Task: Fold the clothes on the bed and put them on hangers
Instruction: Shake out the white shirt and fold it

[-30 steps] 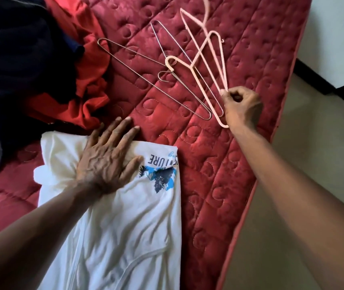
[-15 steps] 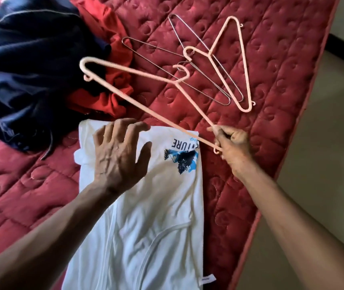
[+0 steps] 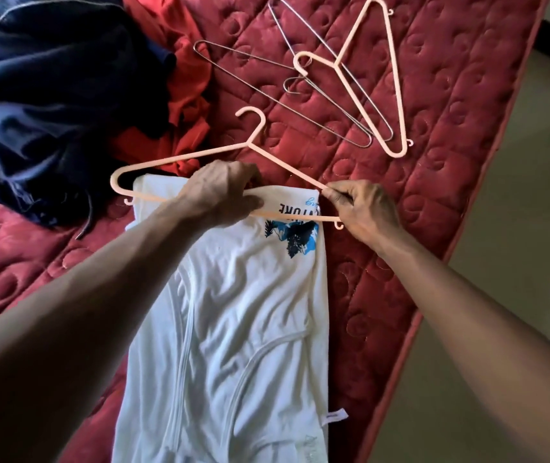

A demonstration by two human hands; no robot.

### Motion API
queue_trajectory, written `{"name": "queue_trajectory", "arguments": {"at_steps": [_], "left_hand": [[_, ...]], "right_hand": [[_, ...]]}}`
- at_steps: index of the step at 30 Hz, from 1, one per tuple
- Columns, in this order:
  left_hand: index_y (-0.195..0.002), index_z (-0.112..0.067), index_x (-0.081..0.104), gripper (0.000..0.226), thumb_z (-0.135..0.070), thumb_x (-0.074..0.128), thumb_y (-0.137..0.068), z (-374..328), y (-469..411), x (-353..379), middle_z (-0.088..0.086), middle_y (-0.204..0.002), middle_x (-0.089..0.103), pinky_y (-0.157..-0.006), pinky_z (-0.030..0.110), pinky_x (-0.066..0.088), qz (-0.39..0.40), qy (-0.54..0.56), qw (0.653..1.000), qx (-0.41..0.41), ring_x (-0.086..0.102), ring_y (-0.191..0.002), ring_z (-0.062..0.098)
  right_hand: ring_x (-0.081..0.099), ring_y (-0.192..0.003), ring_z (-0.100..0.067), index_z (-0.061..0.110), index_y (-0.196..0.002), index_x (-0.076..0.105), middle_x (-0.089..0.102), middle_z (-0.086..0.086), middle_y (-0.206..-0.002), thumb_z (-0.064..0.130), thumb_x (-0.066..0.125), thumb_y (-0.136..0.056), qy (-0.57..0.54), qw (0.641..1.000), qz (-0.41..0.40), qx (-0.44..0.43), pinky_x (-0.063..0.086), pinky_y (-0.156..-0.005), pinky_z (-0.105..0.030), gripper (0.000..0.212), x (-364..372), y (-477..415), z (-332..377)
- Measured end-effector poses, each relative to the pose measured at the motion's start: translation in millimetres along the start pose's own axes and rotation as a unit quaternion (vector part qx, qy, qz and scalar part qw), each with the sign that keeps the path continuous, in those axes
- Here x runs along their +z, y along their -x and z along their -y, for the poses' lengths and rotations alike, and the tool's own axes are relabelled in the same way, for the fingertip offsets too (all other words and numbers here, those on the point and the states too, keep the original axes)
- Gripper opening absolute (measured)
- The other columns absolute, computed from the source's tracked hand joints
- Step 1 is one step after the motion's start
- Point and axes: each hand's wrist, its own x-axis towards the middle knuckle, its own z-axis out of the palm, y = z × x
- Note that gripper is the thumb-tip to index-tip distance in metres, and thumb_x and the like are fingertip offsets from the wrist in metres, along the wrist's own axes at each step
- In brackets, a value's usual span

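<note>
Two grips: you are holding one pink hanger [image 3: 180, 158] with both, just over the far end of the white shirt [image 3: 250, 312].
Left grip [image 3: 223, 192]: your fingers are curling round the hanger's lower bar at its middle.
Right grip [image 3: 364, 208]: you are pinching the hanger's right corner.
Shirt: it is lying folded lengthwise on the bed [image 3: 417, 228], near the right edge.
Spares: a second pink hanger [image 3: 393, 78] and wire hangers [image 3: 267, 92] are lying by the far right edge.
Heap: a dark blue garment [image 3: 49, 95] and a red garment [image 3: 186, 88] are lying at the far left.

Open quilted bed [image 3: 16, 262] lies at left middle and in a strip right of the white shirt [image 3: 233, 312], while heaped clothes [image 3: 66, 95] crowd the upper left and loose hangers [image 3: 335, 64] the upper right.
</note>
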Motion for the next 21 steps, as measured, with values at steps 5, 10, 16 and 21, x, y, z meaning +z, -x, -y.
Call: {"name": "queue_trajectory", "arguments": {"at_steps": [5, 10, 16, 21], "left_hand": [[-0.114, -0.018, 0.070, 0.020, -0.031, 0.058, -0.104, -6.6, 59.5, -0.5, 0.009, -0.099, 0.057, -0.063, 0.046, 0.050, -0.163, -0.031, 0.970, 0.180, 0.062, -0.087, 0.035], [-0.118, -0.014, 0.072, 0.019, -0.020, 0.060, -0.105, -5.2, 122.1, 32.2, 0.007, -0.095, 0.052, -0.048, 0.040, 0.047, -0.125, -0.025, 0.962, 0.243, 0.058, -0.070, 0.030], [-0.139, -0.017, 0.062, 0.056, -0.011, 0.066, -0.084, 0.7, 171.8, 50.7, 0.008, -0.125, 0.060, -0.078, 0.047, 0.041, -0.141, -0.092, 0.979, 0.118, 0.057, -0.102, 0.034], [-0.123, -0.016, 0.067, 0.040, -0.005, 0.061, -0.085, 31.1, 189.5, 38.1, 0.010, -0.110, 0.062, -0.080, 0.051, 0.049, -0.139, -0.057, 0.988, 0.047, 0.058, -0.098, 0.040]], "right_hand": [[0.069, -0.112, -0.027, 0.034, -0.127, 0.070, 0.073, 0.003, -0.125, 0.056, 0.053, -0.101, -0.001, 1.000, -0.005, 0.021, 0.057, -0.091, -0.038, 0.039, 2.8, 12.3, 1.7], [0.057, -0.115, -0.030, 0.031, -0.133, 0.065, 0.060, -0.006, -0.123, 0.046, 0.058, -0.098, 0.087, 0.992, -0.090, -0.021, 0.046, -0.098, -0.040, 0.039, 1.6, 42.4, 10.3], [0.051, -0.129, -0.029, 0.023, -0.139, 0.062, 0.055, -0.007, -0.141, 0.076, 0.056, -0.088, 0.105, 0.944, -0.011, -0.314, 0.041, -0.105, -0.045, 0.074, 7.9, 118.0, 45.6], [0.060, -0.119, -0.036, 0.016, -0.114, 0.072, 0.065, -0.012, -0.127, 0.038, 0.069, -0.089, 0.154, 0.916, -0.006, -0.370, 0.052, -0.093, -0.050, 0.034, 23.8, 130.2, 33.6]]}}
